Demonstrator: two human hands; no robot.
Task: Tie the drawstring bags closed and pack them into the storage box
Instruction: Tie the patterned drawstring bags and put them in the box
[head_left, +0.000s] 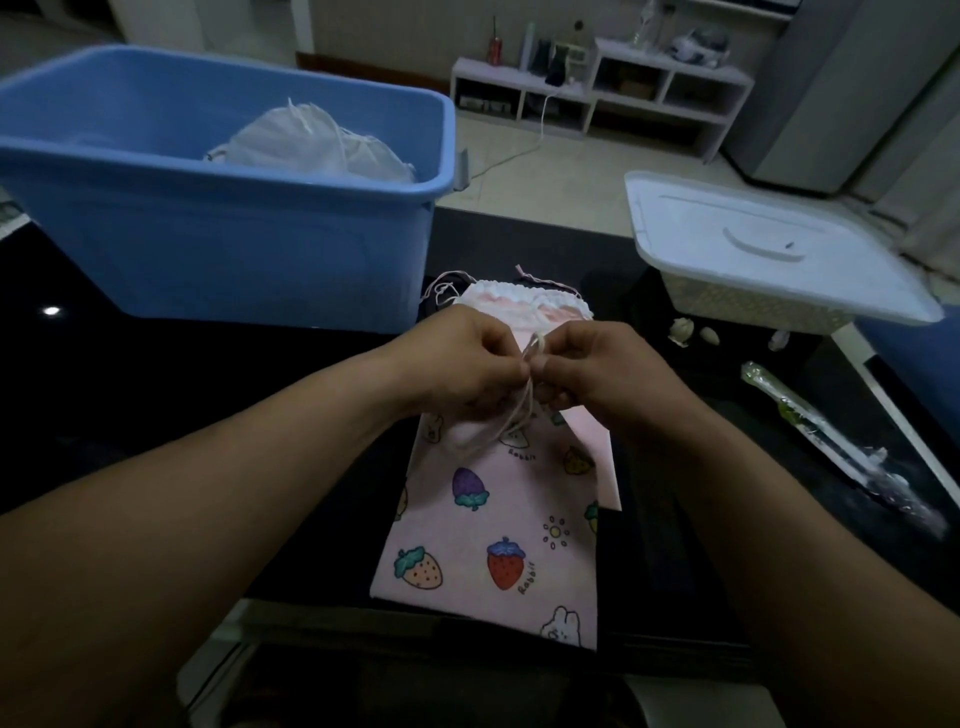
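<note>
A pink drawstring bag (493, 525) printed with strawberries and rabbits lies flat on the dark table in front of me. Its cream drawstring (519, 415) runs up between my hands. My left hand (462, 358) and my right hand (587, 364) meet above the bag's top, and each pinches the drawstring between thumb and fingers. Behind them lies a second pink bag (530, 306) with a gathered white top and loose cords. The blue storage box (249, 228) stands at the back left with a white bag (311, 143) inside it.
A white lid (769, 244) rests on a woven basket (748, 306) at the right. Small shells (691, 332) and a long plastic-wrapped item (831, 441) lie on the table's right side. A low white shelf unit (597, 93) stands on the floor beyond.
</note>
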